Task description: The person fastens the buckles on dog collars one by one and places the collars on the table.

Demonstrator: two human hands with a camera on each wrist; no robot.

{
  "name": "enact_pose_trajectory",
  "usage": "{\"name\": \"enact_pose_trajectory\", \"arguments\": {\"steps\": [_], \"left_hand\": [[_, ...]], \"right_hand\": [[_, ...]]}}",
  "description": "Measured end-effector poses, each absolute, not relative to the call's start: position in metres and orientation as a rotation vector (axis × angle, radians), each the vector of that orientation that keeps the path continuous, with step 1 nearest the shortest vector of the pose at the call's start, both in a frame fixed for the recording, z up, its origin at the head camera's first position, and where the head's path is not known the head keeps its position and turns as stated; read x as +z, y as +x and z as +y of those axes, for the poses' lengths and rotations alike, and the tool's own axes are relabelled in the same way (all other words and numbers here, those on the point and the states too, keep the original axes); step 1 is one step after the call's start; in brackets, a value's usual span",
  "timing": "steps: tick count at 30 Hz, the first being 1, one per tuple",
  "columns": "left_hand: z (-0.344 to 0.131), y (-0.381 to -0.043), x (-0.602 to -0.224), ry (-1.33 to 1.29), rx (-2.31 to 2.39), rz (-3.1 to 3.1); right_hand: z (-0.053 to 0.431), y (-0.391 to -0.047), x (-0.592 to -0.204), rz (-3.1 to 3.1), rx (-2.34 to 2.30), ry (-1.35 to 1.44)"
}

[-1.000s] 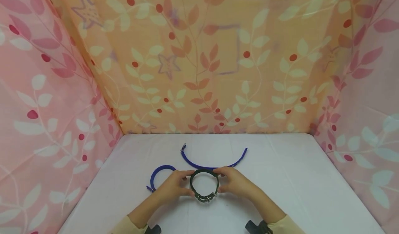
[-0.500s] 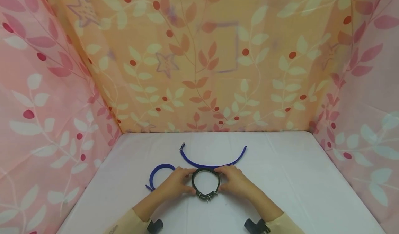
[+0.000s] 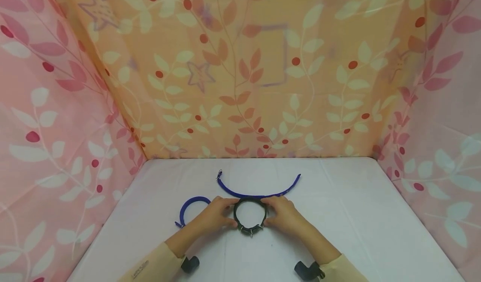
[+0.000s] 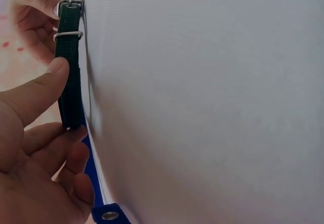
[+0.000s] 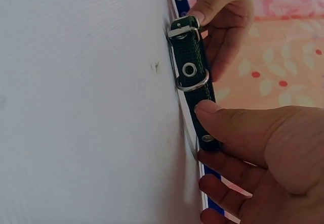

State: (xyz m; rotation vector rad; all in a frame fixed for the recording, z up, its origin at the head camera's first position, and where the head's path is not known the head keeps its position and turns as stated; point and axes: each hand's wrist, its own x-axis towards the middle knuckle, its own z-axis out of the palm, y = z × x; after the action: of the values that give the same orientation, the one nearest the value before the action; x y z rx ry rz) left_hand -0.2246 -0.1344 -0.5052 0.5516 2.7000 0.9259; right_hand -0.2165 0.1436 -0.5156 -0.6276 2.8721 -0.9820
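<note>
A dark green collar, fastened into a ring with its silver buckle toward the person, is held between both hands. The left hand pinches its left side, thumb on the band in the left wrist view and a fingertip at the band's lower edge. On the opposite side, the right hand pinches it too, its thumb below the metal D-ring. Just beyond the green collar lies an unfastened blue collar, curved like a bowl, buckle end at left.
A second blue collar, closed into a ring, lies on the white tabletop at the left, partly hidden behind the left hand and forearm. Patterned cloth encloses the back and sides. Dark cameras are strapped at both wrists.
Both hands have shifted the green collar slightly right and away from the person, closer to the unfastened blue collar. The grip looks the same, and the head view has tilted slightly.
</note>
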Motion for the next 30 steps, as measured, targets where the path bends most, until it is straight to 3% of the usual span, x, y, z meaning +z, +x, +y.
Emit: {"name": "enact_pose_trajectory", "arguments": {"steps": [17, 30], "left_hand": [[-0.139, -0.225, -0.510, 0.641, 0.862, 2.707], [-0.154, -0.223, -0.487, 0.642, 0.898, 2.726]], "right_hand": [[0.146, -0.218, -0.515, 2.861, -0.939, -0.667], [0.159, -0.222, -0.495, 2.860, -1.034, -0.636]]}}
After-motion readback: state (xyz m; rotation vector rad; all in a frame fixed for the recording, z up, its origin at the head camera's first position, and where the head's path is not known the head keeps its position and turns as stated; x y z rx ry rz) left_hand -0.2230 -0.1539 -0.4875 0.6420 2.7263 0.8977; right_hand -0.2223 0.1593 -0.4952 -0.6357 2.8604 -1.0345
